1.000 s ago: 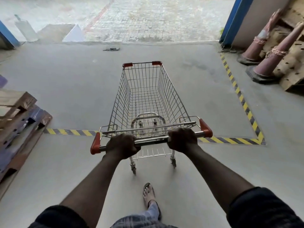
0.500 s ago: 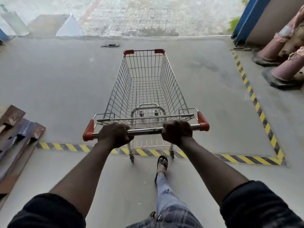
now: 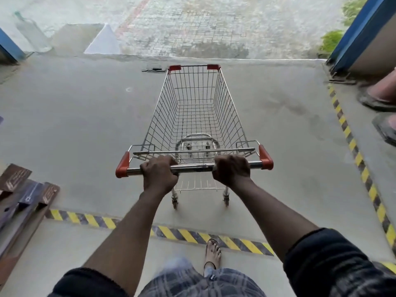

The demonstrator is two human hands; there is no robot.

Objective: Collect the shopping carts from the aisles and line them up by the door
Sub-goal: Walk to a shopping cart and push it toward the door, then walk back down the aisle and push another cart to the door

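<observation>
Silver wire forms the shopping cart (image 3: 194,116), which stands on the grey concrete floor (image 3: 75,129) straight ahead of the person, its orange-capped front corners pointing at the open doorway. The left hand (image 3: 159,176) is clamped around the metal handle bar (image 3: 192,168) left of its middle, fingers curled over the top. The right hand (image 3: 232,171) grips the same bar right of the middle. The cart's rear wheels sit just beyond a strip of yellow-and-black hazard tape (image 3: 102,220) that crosses the floor under the forearms. A second strip (image 3: 351,144) runs up the right side toward a blue door frame (image 3: 360,33). Wooden pallets (image 3: 23,196) lie at the left edge, and dark cone bases (image 3: 377,99) show at the right edge. A sandalled foot (image 3: 212,251) meets the near tape. Past the threshold lies grey block paving (image 3: 192,24).
</observation>
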